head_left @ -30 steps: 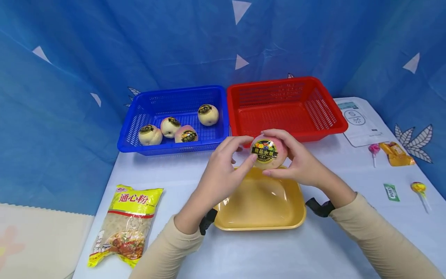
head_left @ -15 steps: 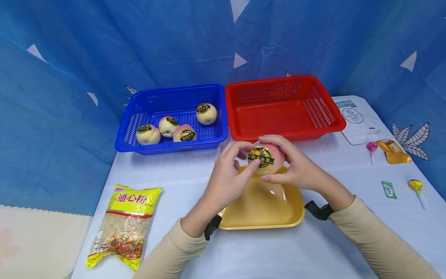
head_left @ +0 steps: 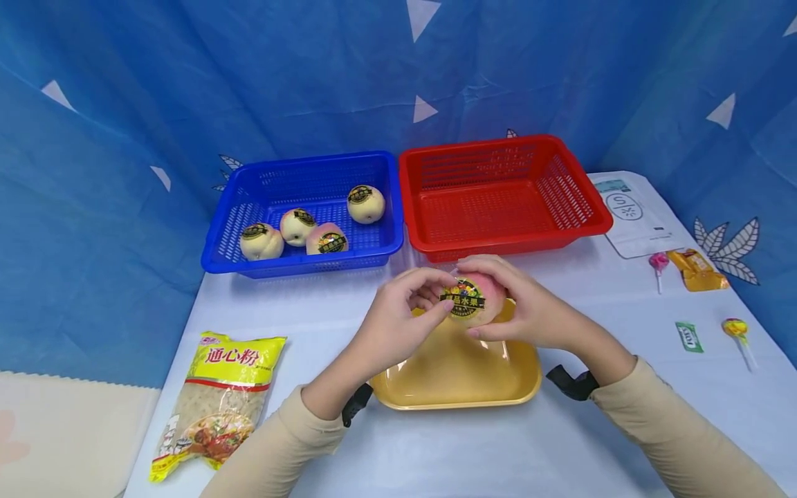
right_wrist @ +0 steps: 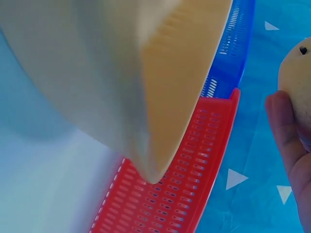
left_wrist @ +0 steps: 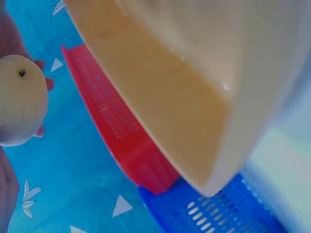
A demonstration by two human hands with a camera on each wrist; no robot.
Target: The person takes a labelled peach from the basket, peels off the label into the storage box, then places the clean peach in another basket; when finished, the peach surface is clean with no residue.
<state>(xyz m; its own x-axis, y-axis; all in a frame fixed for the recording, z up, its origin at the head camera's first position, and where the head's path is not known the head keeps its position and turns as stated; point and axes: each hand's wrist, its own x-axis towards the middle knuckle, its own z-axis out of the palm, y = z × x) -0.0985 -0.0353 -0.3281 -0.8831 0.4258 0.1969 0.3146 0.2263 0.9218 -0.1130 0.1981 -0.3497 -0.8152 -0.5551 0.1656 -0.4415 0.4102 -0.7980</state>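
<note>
Both hands hold a pink-and-cream peach [head_left: 494, 297] with a black-and-gold label above the yellow basin [head_left: 457, 398]. My left hand [head_left: 401, 315] has its curled fingers and thumb at the label side. From the other side, my right hand [head_left: 529, 304] grips the peach, fingers over the top and thumb below. In the left wrist view the peach [left_wrist: 22, 104] shows its stem dimple at the left edge; in the right wrist view part of the peach [right_wrist: 299, 82] rests against a finger. The blue basket [head_left: 305, 266] holds several labelled peaches [head_left: 366, 205].
A red basket [head_left: 510, 245] stands beside the blue one. A yellow food bag [head_left: 218, 401] lies at left. On the right are a white pouch [head_left: 641, 221], an orange packet [head_left: 697, 270], a pink lollipop [head_left: 658, 263], a green-and-white packet [head_left: 688, 337] and a yellow lollipop [head_left: 736, 328].
Both hands have brought the peach slightly lower and nearer, over the basin. The label still faces the head camera. The whole scene has shifted slightly left in view.
</note>
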